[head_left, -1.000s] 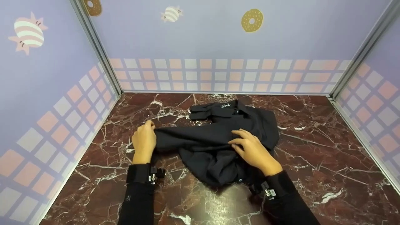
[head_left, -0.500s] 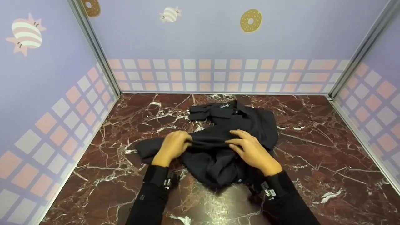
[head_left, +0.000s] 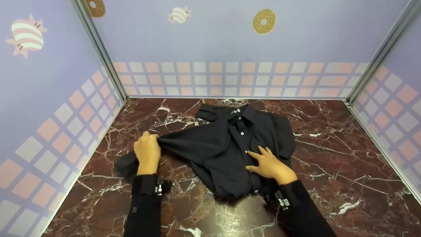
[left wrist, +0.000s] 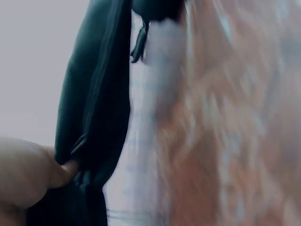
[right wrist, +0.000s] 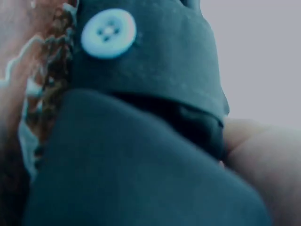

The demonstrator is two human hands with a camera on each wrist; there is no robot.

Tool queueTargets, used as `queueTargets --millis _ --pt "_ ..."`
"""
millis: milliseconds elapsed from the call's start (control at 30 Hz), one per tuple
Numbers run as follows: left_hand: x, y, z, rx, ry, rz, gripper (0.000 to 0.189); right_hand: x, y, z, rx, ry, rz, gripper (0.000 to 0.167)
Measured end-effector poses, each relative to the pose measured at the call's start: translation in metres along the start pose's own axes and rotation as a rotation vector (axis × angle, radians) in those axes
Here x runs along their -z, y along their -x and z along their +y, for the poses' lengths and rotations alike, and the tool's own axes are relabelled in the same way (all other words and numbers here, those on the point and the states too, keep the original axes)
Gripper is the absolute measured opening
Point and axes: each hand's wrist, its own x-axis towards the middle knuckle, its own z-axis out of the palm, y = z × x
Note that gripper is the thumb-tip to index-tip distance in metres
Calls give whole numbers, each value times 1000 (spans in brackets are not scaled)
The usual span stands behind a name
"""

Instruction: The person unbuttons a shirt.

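A black button-up shirt (head_left: 217,148) lies on the table, its collar at the back and its white-buttoned front placket facing up. On the left my left hand (head_left: 147,150) grips a fold of the shirt's sleeve and pulls it taut; the sleeve's end (head_left: 126,164) trails beyond the hand. In the left wrist view, thumb and finger (left wrist: 70,172) pinch the dark cloth. My right hand (head_left: 270,166) rests on the shirt front near the placket, fingers spread. A white button (right wrist: 109,33) shows large in the right wrist view, where the hand is mostly hidden by cloth.
The table (head_left: 335,158) is dark red marble with white veins. Lilac panels with pink and white checks stand at the back (head_left: 213,39) and on both sides. The other sleeve (head_left: 207,112) lies folded out behind the collar.
My left hand moved right along the sleeve, then back left with the cloth in its grip. The shirt front has unfolded, baring the buttons. The right hand has shifted slightly, its fingers spreading.
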Motion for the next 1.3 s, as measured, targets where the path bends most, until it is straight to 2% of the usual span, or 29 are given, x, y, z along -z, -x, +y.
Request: queueTargets --millis 67,167,267,367,433,500,567,600,667,767,1033,1133,1300 --pt "-1 2 -3 52 -17 -2 19 0 0 -1 -16 11 0 70" --pt "2 3 -3 85 -42 -87 20 -1 -1 -1 -34 20 -8 68" --pt "10 0 6 18 6 -202 34 -3 -1 -2 -44 29 -17 66" --pt "16 -4 26 -119 157 -290 50 -3 0 -3 -50 38 -27 65" --pt "15 -4 41 -204 264 -397 44 -2 1 -5 -61 47 -38 65" --pt "9 0 55 -251 279 -551 44 -1 3 -6 -90 58 -54 66" --pt "2 6 65 -252 225 -720 56 2 5 -8 -127 69 -68 68" --pt "-2 8 67 -250 175 -780 63 3 6 -8 -147 76 -71 69" --pt "-7 12 67 -220 75 -849 71 5 8 -9 -176 99 -73 71" --pt "-10 12 59 -160 30 -869 76 6 9 -9 -192 135 -70 72" --pt "-6 5 30 -50 63 -879 87 5 9 -13 -213 164 -70 75" --pt "-2 4 28 -2 41 -882 88 3 8 -16 -253 157 -49 76" --pt "11 6 39 135 -6 -926 88 -1 7 -22 -344 153 -47 77"
